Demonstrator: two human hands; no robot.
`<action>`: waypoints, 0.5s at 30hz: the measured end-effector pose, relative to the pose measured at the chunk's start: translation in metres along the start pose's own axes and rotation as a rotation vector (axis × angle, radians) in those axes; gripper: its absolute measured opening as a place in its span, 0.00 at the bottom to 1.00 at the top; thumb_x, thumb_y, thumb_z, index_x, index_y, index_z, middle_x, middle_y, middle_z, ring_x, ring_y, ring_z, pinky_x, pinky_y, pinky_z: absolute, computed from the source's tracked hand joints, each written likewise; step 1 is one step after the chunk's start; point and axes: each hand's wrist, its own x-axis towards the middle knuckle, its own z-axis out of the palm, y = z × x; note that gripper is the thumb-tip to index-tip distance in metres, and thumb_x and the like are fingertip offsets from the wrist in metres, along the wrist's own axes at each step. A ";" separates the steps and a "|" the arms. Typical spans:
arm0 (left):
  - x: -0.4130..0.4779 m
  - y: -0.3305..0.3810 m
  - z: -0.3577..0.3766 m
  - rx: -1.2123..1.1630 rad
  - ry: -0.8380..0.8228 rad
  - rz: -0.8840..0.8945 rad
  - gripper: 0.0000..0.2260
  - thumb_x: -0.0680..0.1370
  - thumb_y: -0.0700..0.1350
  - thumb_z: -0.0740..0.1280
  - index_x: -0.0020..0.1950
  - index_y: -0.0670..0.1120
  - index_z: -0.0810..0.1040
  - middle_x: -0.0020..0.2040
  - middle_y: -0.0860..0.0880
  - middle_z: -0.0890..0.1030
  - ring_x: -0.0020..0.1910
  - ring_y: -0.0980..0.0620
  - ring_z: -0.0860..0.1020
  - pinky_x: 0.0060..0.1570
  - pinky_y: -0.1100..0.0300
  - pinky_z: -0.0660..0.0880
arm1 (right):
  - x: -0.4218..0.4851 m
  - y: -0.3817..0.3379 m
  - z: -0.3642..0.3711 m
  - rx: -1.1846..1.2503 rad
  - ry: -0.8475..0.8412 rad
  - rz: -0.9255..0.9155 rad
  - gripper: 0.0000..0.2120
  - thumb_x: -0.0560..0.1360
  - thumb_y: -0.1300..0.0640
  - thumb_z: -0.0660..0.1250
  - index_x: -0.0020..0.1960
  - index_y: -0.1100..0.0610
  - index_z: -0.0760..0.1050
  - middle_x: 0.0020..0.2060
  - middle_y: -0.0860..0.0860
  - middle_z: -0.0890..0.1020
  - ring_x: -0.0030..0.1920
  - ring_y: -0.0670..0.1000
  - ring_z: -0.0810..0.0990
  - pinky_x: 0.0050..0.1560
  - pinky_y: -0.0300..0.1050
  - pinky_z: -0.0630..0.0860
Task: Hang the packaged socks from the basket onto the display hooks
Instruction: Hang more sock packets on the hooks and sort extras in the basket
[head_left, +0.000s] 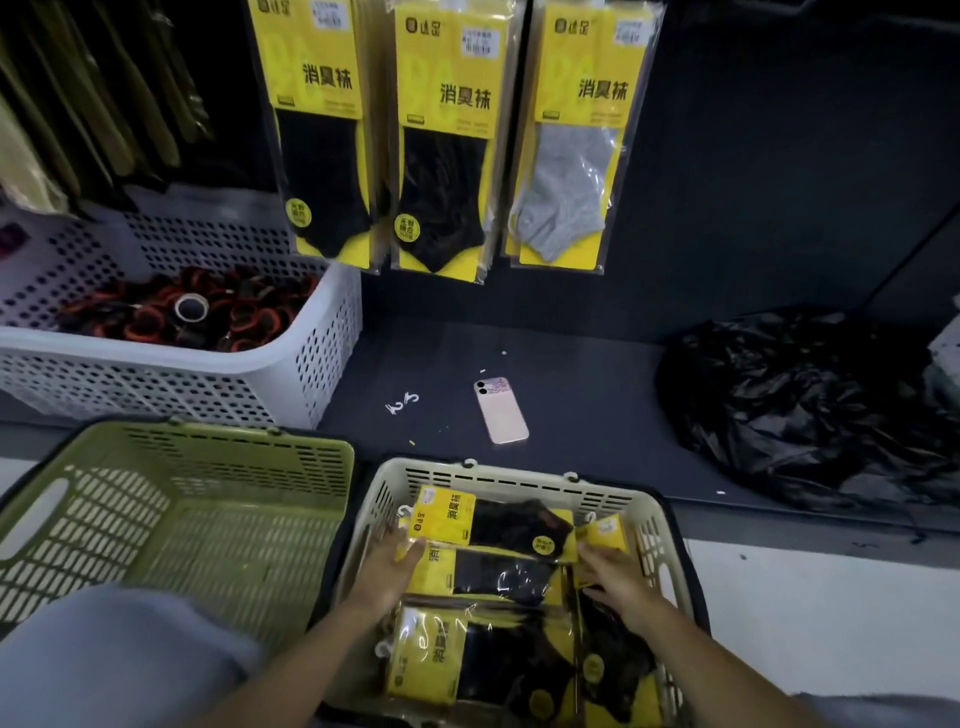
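Observation:
A cream basket (524, 475) on the floor holds several yellow packs of black socks. My left hand (387, 566) reaches in from the left, and its fingers curl over the left end of the top sock pack (498, 522). My right hand (618, 574) is at the basket's right side, with its fingertips pinching the lower edge of a small tilted yellow pack (605, 532). On the dark wall above, three rows of packs hang from display hooks: black socks (322, 156), black socks (447, 171) and grey socks (569, 156).
An olive-green basket (218, 457) stands to the left of the cream one. Behind it is a white perforated bin (311, 353) holding black and orange items and a tape roll. A pink phone (501, 410) and a black plastic bag (800, 400) lie on the dark shelf.

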 end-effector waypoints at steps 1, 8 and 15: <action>0.002 -0.001 0.000 -0.011 0.017 0.007 0.18 0.81 0.49 0.61 0.69 0.44 0.71 0.66 0.45 0.74 0.67 0.45 0.71 0.63 0.56 0.68 | 0.002 0.000 0.002 0.018 0.002 -0.017 0.08 0.79 0.57 0.64 0.57 0.56 0.74 0.55 0.54 0.80 0.53 0.53 0.79 0.59 0.51 0.75; 0.003 -0.006 -0.009 0.040 0.272 0.010 0.17 0.78 0.45 0.66 0.29 0.46 0.69 0.27 0.51 0.74 0.31 0.52 0.74 0.30 0.63 0.66 | 0.009 0.016 0.007 -0.224 -0.044 -0.052 0.19 0.74 0.66 0.69 0.64 0.64 0.71 0.51 0.58 0.81 0.47 0.54 0.81 0.45 0.41 0.77; -0.006 -0.010 0.003 0.384 0.149 -0.111 0.07 0.79 0.45 0.63 0.50 0.43 0.68 0.44 0.48 0.77 0.41 0.52 0.76 0.38 0.60 0.70 | 0.014 0.032 0.023 -0.354 -0.059 -0.057 0.26 0.75 0.54 0.69 0.70 0.61 0.67 0.66 0.57 0.73 0.63 0.57 0.74 0.62 0.51 0.74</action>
